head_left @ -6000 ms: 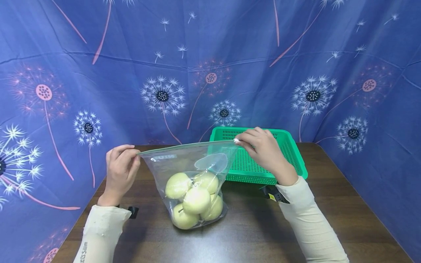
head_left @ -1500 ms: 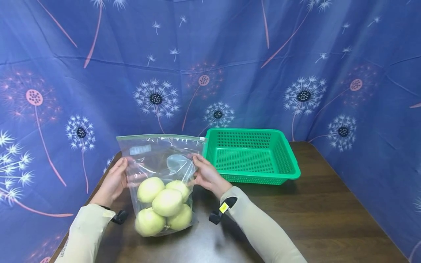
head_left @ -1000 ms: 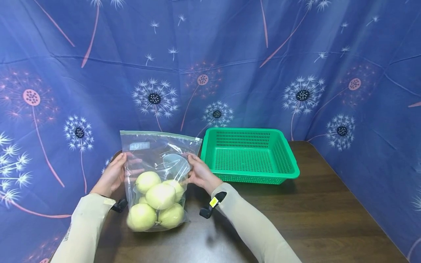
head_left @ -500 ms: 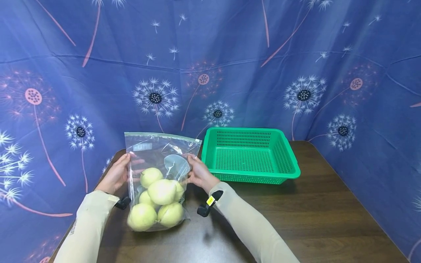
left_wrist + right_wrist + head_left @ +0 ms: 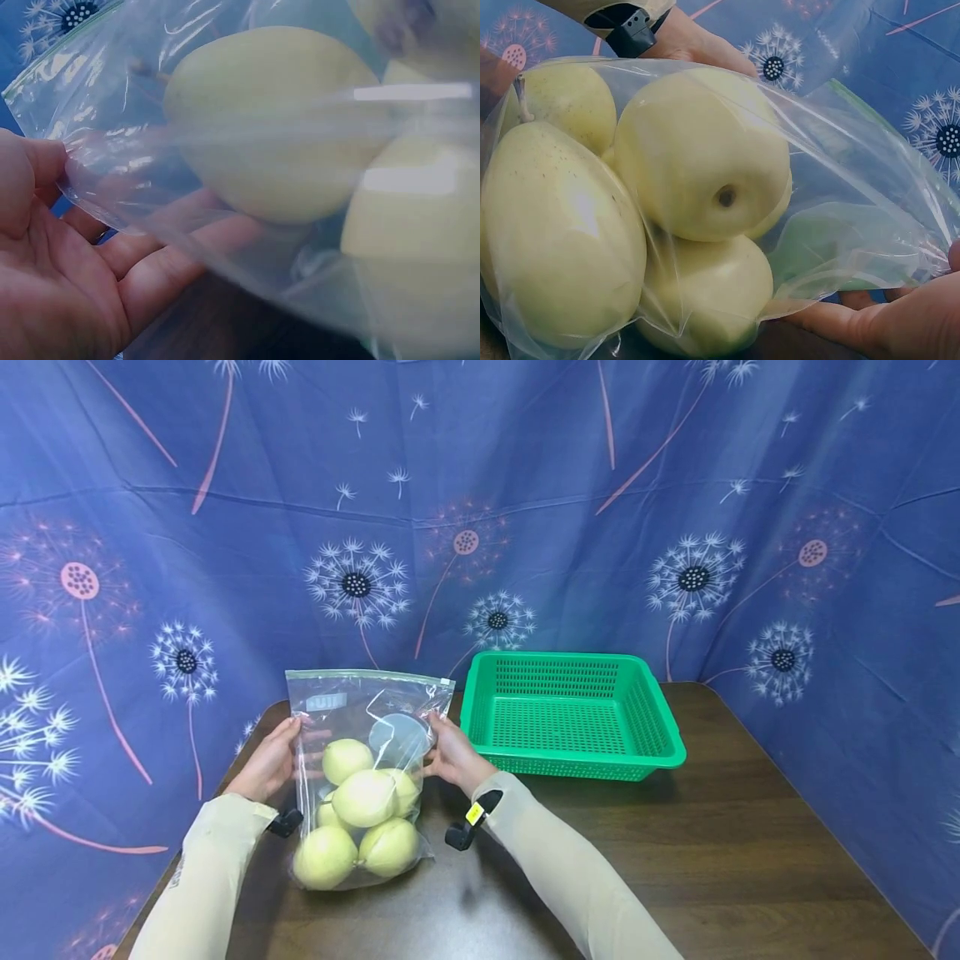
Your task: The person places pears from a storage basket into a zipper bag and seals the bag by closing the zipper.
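Observation:
A clear zip bag [image 5: 352, 702] filled with several pale yellow pears [image 5: 363, 797] stands on the table, its green-edged top closed with the white slider at the right end. My left hand [image 5: 272, 758] pinches the bag's left side between the thumb in front and fingers spread behind the plastic. On the right side, my right hand [image 5: 457, 752] grips the bag's edge just below the top corner. Through the left wrist view, the left fingers [image 5: 172, 270] show behind the film, beside a pear [image 5: 270, 120]. The right wrist view shows pears [image 5: 705, 154] packed at the bag's bottom.
A green perforated plastic basket [image 5: 573, 764] with nothing in it stands right of the bag, near the back of the dark wooden table [image 5: 712, 852]. A blue curtain [image 5: 585, 527] with dandelion prints hangs behind and along the sides.
Six seconds ago my hands held the bag's top corners in front of the basket. The bag is now further left and gripped lower at its sides; lately its top has sunk slightly.

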Demonstrator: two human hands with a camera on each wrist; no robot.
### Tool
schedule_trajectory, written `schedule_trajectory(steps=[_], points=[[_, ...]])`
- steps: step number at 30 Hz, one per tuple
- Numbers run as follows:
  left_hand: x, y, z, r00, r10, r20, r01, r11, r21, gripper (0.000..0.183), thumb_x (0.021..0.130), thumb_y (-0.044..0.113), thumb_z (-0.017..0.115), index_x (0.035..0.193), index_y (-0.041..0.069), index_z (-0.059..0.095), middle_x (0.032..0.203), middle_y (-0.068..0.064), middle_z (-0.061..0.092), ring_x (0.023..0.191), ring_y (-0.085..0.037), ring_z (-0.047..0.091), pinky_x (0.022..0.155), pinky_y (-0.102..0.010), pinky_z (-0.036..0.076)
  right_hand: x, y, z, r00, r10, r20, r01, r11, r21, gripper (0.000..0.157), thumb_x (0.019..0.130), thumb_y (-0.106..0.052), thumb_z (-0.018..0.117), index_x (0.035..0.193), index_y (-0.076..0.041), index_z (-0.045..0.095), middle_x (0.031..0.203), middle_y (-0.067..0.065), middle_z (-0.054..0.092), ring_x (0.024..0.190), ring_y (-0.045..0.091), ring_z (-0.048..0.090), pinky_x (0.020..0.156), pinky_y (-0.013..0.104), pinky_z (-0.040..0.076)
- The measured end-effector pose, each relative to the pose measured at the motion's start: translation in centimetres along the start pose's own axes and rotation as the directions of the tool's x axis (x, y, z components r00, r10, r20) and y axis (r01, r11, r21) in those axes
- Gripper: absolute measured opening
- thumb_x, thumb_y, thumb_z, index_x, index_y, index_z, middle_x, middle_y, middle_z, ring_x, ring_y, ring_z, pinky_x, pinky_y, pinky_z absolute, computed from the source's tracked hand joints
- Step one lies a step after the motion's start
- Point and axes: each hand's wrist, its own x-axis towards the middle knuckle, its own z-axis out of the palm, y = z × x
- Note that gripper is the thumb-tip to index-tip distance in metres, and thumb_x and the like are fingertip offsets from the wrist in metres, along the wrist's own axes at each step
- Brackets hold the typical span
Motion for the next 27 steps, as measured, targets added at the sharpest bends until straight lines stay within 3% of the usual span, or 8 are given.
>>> schedule_trajectory(steps=[4, 11, 17, 22, 27], points=[[0.1, -0.5, -0.4, 1.000, -0.022, 0.004, 0.022, 1.000, -0.021, 0.023, 0.100, 0.033, 0.025, 0.107, 0.019, 0.041, 0.100, 0.006, 0.066, 0.086, -0.021, 0.065, 0.072, -0.053, 0.050, 0.3, 0.2, 0.0, 1.000, 0.010, -0.012, -0.010, 1.000, -0.026, 0.052, 0.097, -0.038, 0.037, 0.144, -0.027, 0.017, 0.142, 0.021, 0.026, 0.128, 0.049, 0.021, 0.088, 0.075, 0.019], [0.0, -1.1, -0.6, 0.997, -0.076, 0.014, 0.076, 0.997, -0.008, 0.025, 0.101, 0.033, 0.019, 0.111, 0.017, 0.035, 0.100, 0.006, 0.061, 0.085, -0.021, 0.064, 0.076, -0.052, 0.049, 0.9, 1.0, -0.3, 1.000, 0.009, -0.018, -0.011, 0.996, -0.093, 0.044, 0.098, -0.039, 0.032, 0.137, -0.020, 0.035, 0.136, 0.019, 0.039, 0.124, 0.044, 0.034, 0.093, 0.070, 0.020], [-0.1, -1.3, -0.4, 0.993, -0.119, 0.005, 0.119, 0.993, 0.015, 0.033, 0.101, 0.037, 0.021, 0.120, 0.011, 0.027, 0.108, -0.002, 0.046, 0.087, -0.021, 0.061, 0.081, -0.051, 0.048, 1.2, 1.5, -0.7, 0.999, 0.041, 0.011, -0.039, 0.988, -0.152, 0.049, 0.099, -0.042, 0.025, 0.135, -0.015, 0.042, 0.134, 0.019, 0.042, 0.121, 0.039, 0.039, 0.096, 0.067, 0.021], [0.1, -1.6, -0.4, 0.990, -0.144, -0.004, 0.144, 0.989, 0.022, 0.037, 0.100, 0.039, 0.023, 0.122, 0.009, 0.023, 0.111, -0.006, 0.044, 0.089, -0.020, 0.059, 0.083, -0.052, 0.047, 1.4, 1.7, -0.8, 0.998, 0.058, 0.021, -0.054, 0.987, -0.150, 0.053, 0.097, -0.047, 0.024, 0.135, -0.014, 0.040, 0.138, 0.021, 0.037, 0.124, 0.041, 0.035, 0.096, 0.067, 0.019], [0.2, -2.1, -0.5, 0.983, -0.184, -0.017, 0.185, 0.981, 0.063, 0.057, 0.099, 0.043, 0.022, 0.135, 0.003, 0.006, 0.118, -0.011, 0.037, 0.089, -0.018, 0.056, 0.082, -0.049, 0.048, 1.7, 2.0, -0.9, 0.996, 0.079, 0.033, -0.074, 0.988, -0.135, 0.055, 0.096, -0.050, 0.025, 0.137, -0.014, 0.037, 0.141, 0.023, 0.031, 0.129, 0.041, 0.027, 0.097, 0.068, 0.015]])
